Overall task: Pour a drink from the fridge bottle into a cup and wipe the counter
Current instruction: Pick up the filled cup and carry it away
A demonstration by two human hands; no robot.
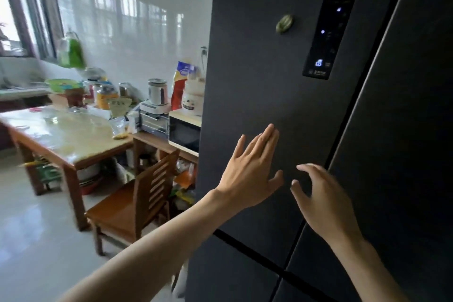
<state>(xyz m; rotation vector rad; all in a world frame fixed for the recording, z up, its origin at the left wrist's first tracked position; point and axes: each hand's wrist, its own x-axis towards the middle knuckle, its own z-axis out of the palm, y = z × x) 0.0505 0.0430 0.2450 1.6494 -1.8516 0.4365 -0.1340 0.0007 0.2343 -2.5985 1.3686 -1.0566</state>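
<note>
A tall dark grey fridge (257,81) fills the right half of the view, all its doors closed. A lit control panel (327,37) and a small round magnet (284,23) sit on its upper left door. My left hand (250,171) is stretched out flat with fingers spread, on or just off that door. My right hand (318,201) hangs beside it with fingers curled and apart, close to the vertical gap between the doors. Neither hand holds anything. No bottle or cup can be made out.
Left of the fridge stand a microwave (183,132) with a rice cooker (192,99) on top, and a small oven (154,122). A wooden table (66,135) carries jars and packets. A wooden chair (137,201) stands near the fridge's corner.
</note>
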